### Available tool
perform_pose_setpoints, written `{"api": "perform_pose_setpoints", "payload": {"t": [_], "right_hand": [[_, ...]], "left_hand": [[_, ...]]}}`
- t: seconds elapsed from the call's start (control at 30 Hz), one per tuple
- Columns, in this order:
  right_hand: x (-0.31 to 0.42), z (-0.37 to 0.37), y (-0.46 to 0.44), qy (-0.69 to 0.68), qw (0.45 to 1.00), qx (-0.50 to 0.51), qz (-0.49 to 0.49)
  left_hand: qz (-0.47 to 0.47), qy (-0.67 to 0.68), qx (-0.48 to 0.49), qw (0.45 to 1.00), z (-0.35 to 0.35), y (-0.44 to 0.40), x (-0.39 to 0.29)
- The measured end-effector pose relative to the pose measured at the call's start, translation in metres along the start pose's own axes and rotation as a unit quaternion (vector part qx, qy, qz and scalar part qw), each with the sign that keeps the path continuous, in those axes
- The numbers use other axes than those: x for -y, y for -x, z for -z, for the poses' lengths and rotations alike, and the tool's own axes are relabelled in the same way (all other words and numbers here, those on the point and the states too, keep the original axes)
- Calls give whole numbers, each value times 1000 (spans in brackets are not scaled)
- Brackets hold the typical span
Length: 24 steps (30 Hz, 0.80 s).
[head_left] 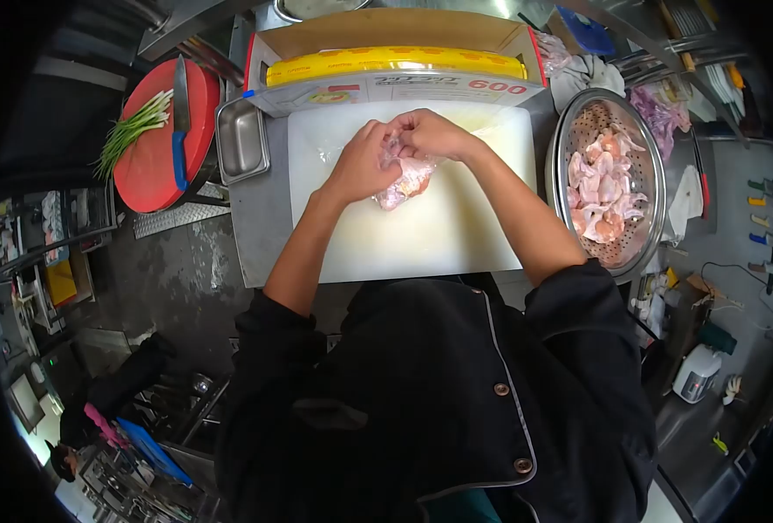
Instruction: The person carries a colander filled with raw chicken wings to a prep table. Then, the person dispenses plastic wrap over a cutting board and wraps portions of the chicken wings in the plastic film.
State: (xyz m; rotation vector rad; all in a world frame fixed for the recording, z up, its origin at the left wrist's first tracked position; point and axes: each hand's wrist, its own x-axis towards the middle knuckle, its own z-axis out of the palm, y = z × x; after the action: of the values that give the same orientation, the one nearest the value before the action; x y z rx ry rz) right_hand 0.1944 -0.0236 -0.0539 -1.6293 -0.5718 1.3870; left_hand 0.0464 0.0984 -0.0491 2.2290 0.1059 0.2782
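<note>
A plastic-wrapped bundle of raw chicken (401, 189) lies on the white cutting board (439, 244). My left hand (367, 164) curls round the bundle's left side and upper end. My right hand (432, 137) is at the top of the bundle, its fingers bent and pinched on the gathered clear plastic wrap. The two hands are close together over the wrap. Right behind the board stands an open cardboard box (395, 90) with a yellow roll of wrap (395, 65) in it.
At right, a perforated steel colander (565, 187) holds raw chicken pieces. A red round board (138, 183) at left carries green onions (133, 131) and a blue-handled knife (180, 157). An empty steel tray (241, 139) sits beside the white board. Another person (72, 436) is at the lower left.
</note>
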Motion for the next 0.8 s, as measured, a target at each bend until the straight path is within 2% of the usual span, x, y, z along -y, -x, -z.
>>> {"api": "perform_pose_setpoints", "payload": {"t": [0.1,0.13,0.17,0.23,0.27,0.3,0.37,0.43,0.5,0.57,0.63,0.7,0.73,0.8], "right_hand": [[-6,-8,-8,129,989,-27,68],[-8,-8,-7,129,989,-28,69],[-6,-13,4,150,975,-95,134],[-1,-21,29,192,919,-225,259],[-1,-23,43,161,914,-263,262],[-3,-20,57,131,907,-299,265],[-29,-3,76,121,902,-356,211],[-25,-2,79,145,904,-357,188],[-8,-7,73,189,902,-360,146],[31,-29,37,229,874,-342,258],[71,-60,-7,249,868,-273,331],[106,-91,-55,329,858,-221,327],[119,-106,-79,354,844,-214,341],[129,-129,-114,352,753,-272,485]], "left_hand": [[-17,26,-10,999,-13,1,6],[-25,38,-18,999,-16,2,11],[-26,38,-18,999,-18,3,16],[-68,-68,-12,995,-21,2,25],[-87,-119,-9,989,-22,2,28],[-85,-118,-13,989,-23,3,28],[-89,-91,-4,992,-24,10,23],[-88,-82,-2,993,-26,16,14],[-96,-124,-40,987,-29,19,-3],[-94,-150,-65,982,-28,20,-9],[-80,-139,-62,985,-31,21,-9],[-71,-136,-62,986,-32,19,-11],[-43,-67,-57,995,-32,15,-14],[13,75,-45,996,-29,6,-20]]}}
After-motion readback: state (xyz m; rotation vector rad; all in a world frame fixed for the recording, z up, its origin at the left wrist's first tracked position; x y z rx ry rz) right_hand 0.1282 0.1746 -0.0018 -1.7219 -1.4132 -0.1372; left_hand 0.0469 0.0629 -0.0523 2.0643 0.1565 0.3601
